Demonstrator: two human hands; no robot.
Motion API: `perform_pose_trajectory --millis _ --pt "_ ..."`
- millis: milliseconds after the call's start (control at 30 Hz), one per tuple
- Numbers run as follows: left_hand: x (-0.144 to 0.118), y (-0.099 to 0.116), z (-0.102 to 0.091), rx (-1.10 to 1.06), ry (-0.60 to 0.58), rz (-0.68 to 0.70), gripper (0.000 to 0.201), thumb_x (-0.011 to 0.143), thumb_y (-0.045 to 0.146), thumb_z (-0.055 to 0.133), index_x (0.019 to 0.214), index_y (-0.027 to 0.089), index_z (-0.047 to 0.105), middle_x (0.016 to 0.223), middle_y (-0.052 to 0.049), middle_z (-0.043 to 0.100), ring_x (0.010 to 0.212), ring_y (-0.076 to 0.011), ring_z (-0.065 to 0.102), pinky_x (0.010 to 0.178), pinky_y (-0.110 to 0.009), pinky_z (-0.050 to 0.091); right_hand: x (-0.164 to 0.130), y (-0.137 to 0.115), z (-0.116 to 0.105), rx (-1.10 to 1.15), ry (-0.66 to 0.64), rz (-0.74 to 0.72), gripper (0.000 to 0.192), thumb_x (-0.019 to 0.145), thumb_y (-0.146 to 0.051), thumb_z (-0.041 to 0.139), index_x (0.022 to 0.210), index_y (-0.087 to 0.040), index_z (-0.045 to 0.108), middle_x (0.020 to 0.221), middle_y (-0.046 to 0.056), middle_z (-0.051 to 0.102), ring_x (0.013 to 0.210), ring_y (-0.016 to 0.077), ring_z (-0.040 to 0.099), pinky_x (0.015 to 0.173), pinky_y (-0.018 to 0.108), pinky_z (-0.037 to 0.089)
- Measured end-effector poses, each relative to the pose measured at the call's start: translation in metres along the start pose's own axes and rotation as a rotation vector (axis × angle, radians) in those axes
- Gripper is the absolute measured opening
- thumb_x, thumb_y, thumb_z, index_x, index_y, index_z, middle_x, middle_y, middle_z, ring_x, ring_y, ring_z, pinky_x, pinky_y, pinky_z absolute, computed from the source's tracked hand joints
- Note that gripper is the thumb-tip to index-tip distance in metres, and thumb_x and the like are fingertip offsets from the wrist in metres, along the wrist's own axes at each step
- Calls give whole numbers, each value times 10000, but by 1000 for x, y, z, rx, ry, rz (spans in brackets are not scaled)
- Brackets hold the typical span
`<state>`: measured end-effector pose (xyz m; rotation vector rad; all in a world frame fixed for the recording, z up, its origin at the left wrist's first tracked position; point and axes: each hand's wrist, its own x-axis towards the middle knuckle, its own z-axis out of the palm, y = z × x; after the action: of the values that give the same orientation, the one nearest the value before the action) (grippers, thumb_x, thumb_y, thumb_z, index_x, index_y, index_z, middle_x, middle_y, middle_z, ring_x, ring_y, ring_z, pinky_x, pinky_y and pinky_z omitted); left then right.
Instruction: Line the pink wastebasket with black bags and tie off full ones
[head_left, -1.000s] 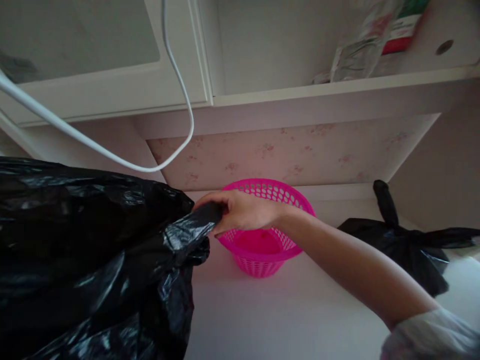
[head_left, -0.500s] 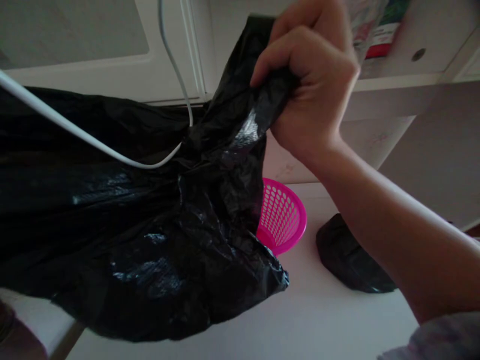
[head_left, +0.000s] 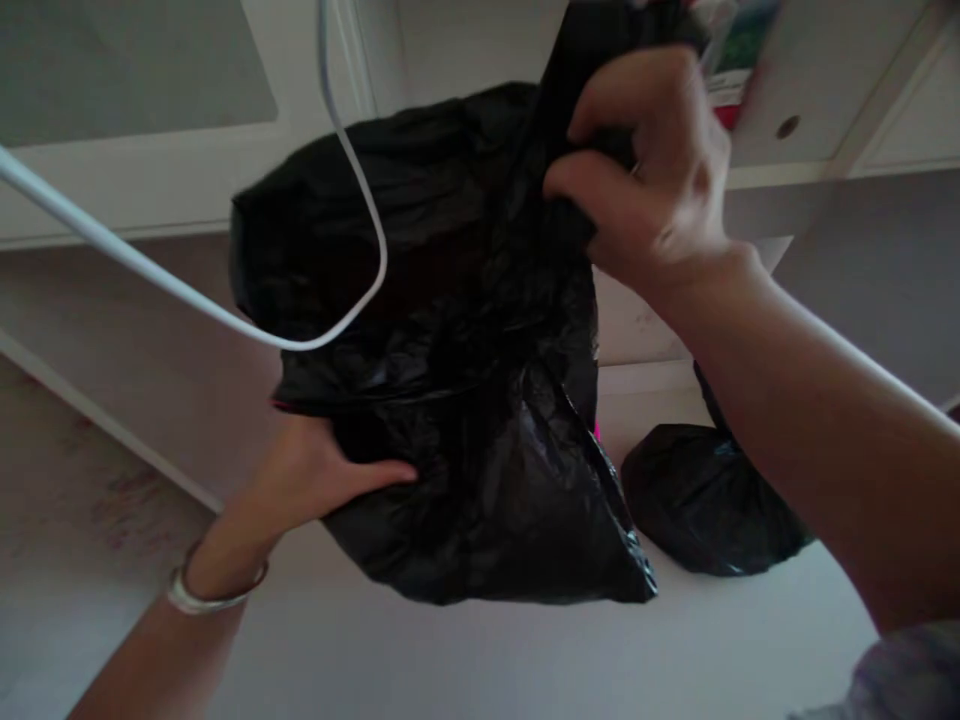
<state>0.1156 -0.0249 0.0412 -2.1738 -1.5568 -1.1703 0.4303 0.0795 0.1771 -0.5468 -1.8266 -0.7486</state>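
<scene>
The right hand (head_left: 652, 180) pinches the top of the black bag (head_left: 450, 350), which hangs below this grip. The left hand (head_left: 315, 475) presses flat, fingers spread, against its lower side.

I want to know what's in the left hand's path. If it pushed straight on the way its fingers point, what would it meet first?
The left hand already lies flat against the black bag, fingers pointing right, so it would press straight into that bag; depth beyond it is hidden.
</scene>
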Motion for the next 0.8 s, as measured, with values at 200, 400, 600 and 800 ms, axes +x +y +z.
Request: perform_pose_trajectory --millis 200,400,600,800 --pt "33 -3 71 79 19 62 1035 750 420 865 1555 108 294 1561 -280 365 1465 -460 404 1203 -612 369 -29 8 12 35 -210 67 151 1005 -236 593 920 -206 715 1207 2 695 1161 175 602 985 329 466" --pt "96 0 80 60 228 -132 874 838 373 751 1523 36 326 1583 -324 342 1502 -485 337 1204 -588 374 -30 21 2 -67 -87 -8 112 992 -195 616 968 -205 725 1260 85 656 1201 215 565 1004 361 471" --pt "124 10 91 -57 290 -157 474 897 263 633 1332 87 569 1441 -246 566 1437 -420 462 1214 -568 351 -60 6 -3 27 -1 -16 289 846 -28 602 992 -236 739 1161 82 658 1121 247 626 915 379 511" --pt "97 39 94 -580 -97 -130 416 998 449 515 1289 188 658 1421 -95 662 1412 -312 510 1208 -480 363 -124 -25 -24 230 -20 75 411 740 -3 658 1036 -277 736 1083 70 676 936 241 669 803 383 552"
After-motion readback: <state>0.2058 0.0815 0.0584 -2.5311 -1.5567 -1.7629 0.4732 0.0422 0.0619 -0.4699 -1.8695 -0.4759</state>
